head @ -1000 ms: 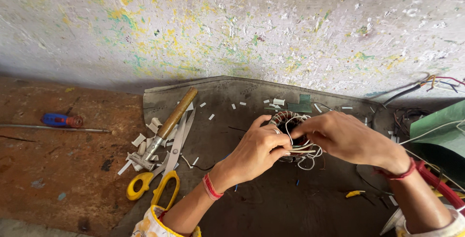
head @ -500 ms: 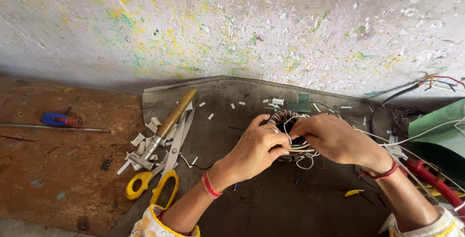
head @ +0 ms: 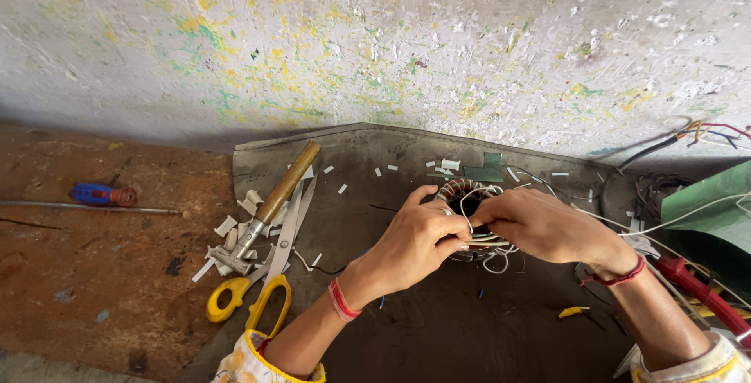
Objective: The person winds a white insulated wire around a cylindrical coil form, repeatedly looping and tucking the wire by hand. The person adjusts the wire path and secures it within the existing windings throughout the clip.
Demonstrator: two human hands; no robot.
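A round wound coil (head: 461, 193) with copper wire and white leads sits on a dark mat (head: 438, 328), mostly hidden behind my fingers. My left hand (head: 411, 242) pinches a white wire at the coil's near side. My right hand (head: 540, 226) grips the coil from the right, fingers curled over its top. Both wrists carry a red thread band. White wire loops hang below the coil.
A wooden-handled hammer (head: 270, 207) and yellow-handled scissors (head: 262, 289) lie left on the mat among white paper scraps. A blue-handled screwdriver (head: 106, 195) rests on the brown floor. Green sheet (head: 708, 207), a red-handled tool (head: 700, 289) and loose wires sit at right. A paint-speckled wall rises behind.
My right hand has shifted slightly left over the coil and my fingers have reworked the white wire; the coil stays in place.
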